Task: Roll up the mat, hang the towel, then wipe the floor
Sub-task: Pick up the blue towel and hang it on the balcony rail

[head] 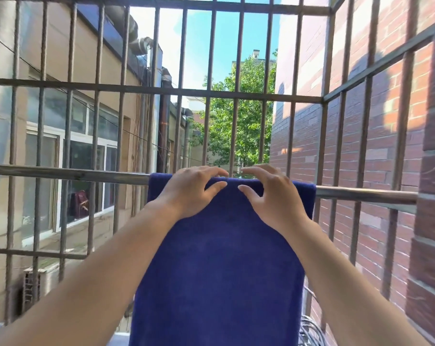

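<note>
A dark blue towel (219,258) hangs draped over a horizontal metal rail (74,174) inside a barred window cage. Its near half drops straight down towards me; the far half is hidden behind. My left hand (189,193) and my right hand (268,196) are side by side at the top fold. Their fingers arch loosely over the rail and their thumbs lie on the near face of the towel. The fingers are spread and do not clamp the cloth. No mat and no floor are in view.
Metal grille bars (211,92) enclose the front and both sides. A brick wall (361,146) stands close on the right. Coiled grey cables (308,330) lie at the bottom right beside the towel. An outdoor unit (36,283) sits below on the left.
</note>
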The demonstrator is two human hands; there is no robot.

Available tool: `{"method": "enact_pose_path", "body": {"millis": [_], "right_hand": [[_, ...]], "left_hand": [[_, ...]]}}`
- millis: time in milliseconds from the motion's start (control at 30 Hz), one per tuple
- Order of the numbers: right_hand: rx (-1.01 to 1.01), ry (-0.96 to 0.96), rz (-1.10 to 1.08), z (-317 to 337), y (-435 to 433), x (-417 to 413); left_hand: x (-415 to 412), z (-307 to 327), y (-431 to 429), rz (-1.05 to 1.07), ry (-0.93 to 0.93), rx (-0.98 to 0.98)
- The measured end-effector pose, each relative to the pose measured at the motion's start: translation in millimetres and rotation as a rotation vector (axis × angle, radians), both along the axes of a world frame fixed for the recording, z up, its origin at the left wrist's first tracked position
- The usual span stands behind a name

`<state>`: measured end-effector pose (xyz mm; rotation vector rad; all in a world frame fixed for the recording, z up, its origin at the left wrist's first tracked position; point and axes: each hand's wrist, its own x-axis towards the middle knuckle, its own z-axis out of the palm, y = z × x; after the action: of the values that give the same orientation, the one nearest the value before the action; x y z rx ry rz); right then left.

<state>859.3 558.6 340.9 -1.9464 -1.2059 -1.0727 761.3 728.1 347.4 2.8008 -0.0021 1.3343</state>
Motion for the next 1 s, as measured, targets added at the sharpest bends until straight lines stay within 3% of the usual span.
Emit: {"method": "enact_pose_path", "body": {"millis": [200, 367, 633, 833, 1000], "right_hand": [[-0.22, 0.005, -0.149, 1.4, -17.5, 12.5], [-0.223, 0.036, -0.189, 9.6, -32.7, 17.4], [-0.101, -0.036, 0.012, 8.5, -4.6, 12.2], [-0.027, 0.013, 0.127, 15.0, -10.1, 21.6], [0.034, 0.036, 0.092, 32.3, -9.7, 29.3]], "left_hand": [[13.2, -5.2, 8.1, 0.088, 0.058, 0.048], [1.1, -18.4, 23.4, 0.128, -0.071, 0.046], [-3.6, -3.8, 29.0, 0.124, 0.014, 0.059], [-13.0, -8.9, 42.3, -0.028, -0.164, -0.212], [-6.4, 1.7, 38.8, 0.002, -0.249, -0.314]]}}
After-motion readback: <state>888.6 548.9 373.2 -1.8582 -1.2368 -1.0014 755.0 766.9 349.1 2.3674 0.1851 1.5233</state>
